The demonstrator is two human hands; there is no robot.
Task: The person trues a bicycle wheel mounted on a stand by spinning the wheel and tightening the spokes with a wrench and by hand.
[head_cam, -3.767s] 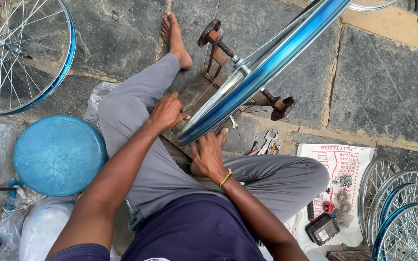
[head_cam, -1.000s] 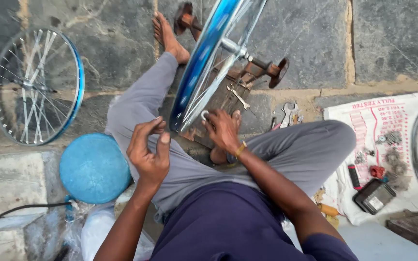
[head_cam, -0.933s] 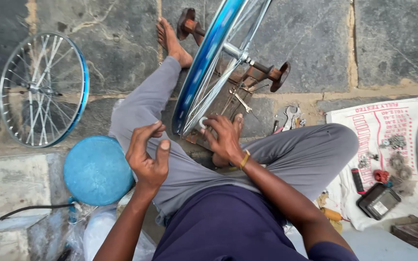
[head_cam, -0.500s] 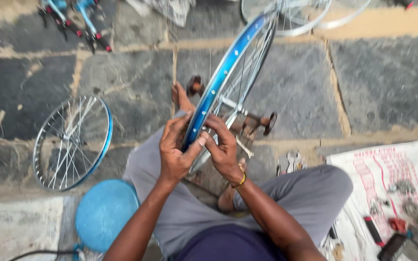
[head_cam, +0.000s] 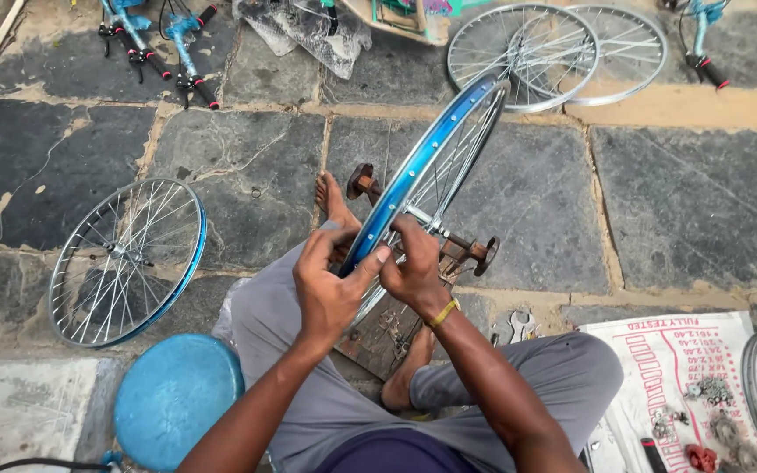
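Observation:
A blue-rimmed spoked bicycle wheel (head_cam: 435, 149) stands upright in a rusty truing stand (head_cam: 470, 250) between my legs. My left hand (head_cam: 330, 285) grips the near edge of the blue rim, fingers wrapped over it. Close beside it, my right hand (head_cam: 413, 267), with a yellow band at the wrist, closes on the same rim and the spokes just behind it. Both hands almost touch each other. My bare foot (head_cam: 333, 200) rests on the stone floor to the left of the wheel.
Another blue-rimmed wheel (head_cam: 129, 261) lies flat at left, above a round blue stool (head_cam: 177, 398). Two silver wheels (head_cam: 562, 52) lie at the top. A wrench (head_cam: 519, 326) and a printed sheet (head_cam: 685, 368) with small parts sit at right. Handlebars (head_cam: 164, 44) lie top left.
My left hand rose from my lap to the wheel's rim and closed on it beside my right hand. My view tilted up, showing more floor beyond.

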